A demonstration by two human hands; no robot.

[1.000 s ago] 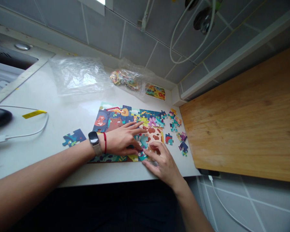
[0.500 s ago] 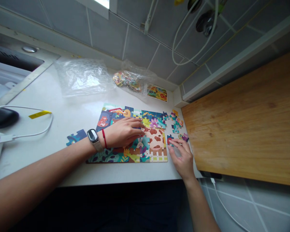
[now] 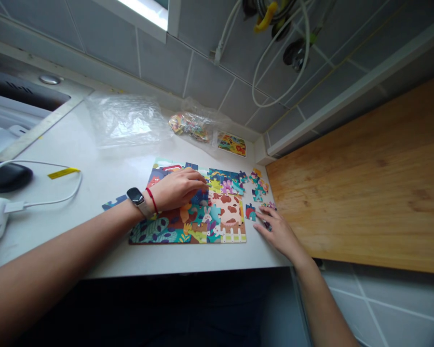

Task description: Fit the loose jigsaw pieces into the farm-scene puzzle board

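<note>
A colourful animal jigsaw puzzle (image 3: 232,212) lies on the white counter, with a cow, rabbits and plants in its picture. My left hand (image 3: 181,187) rests over its upper middle, fingers stretched and bent slightly downward, hiding part of the picture. Right of the puzzle, my right hand (image 3: 278,231) is low over the counter with its fingers apart. Its fingertips are beside a loose blue-and-red puzzle piece (image 3: 250,212), and another small piece shows partly beneath the fingers. More loose puzzle pieces (image 3: 258,194) lie above that hand. Another blue piece (image 3: 113,203) is partly covered by my left forearm.
Behind the puzzle are a clear plastic bag (image 3: 130,123), a bag of puzzle pieces (image 3: 190,126) and a picture card (image 3: 232,144). A wooden board (image 3: 365,183) borders the right side. A white cable (image 3: 75,190), charger and black object sit left, near a sink.
My right hand has moved right, off the blue-and-red piece, and its fingers have spread. My left hand has shifted slightly left and up over the puzzle. The camera view has shifted a little.
</note>
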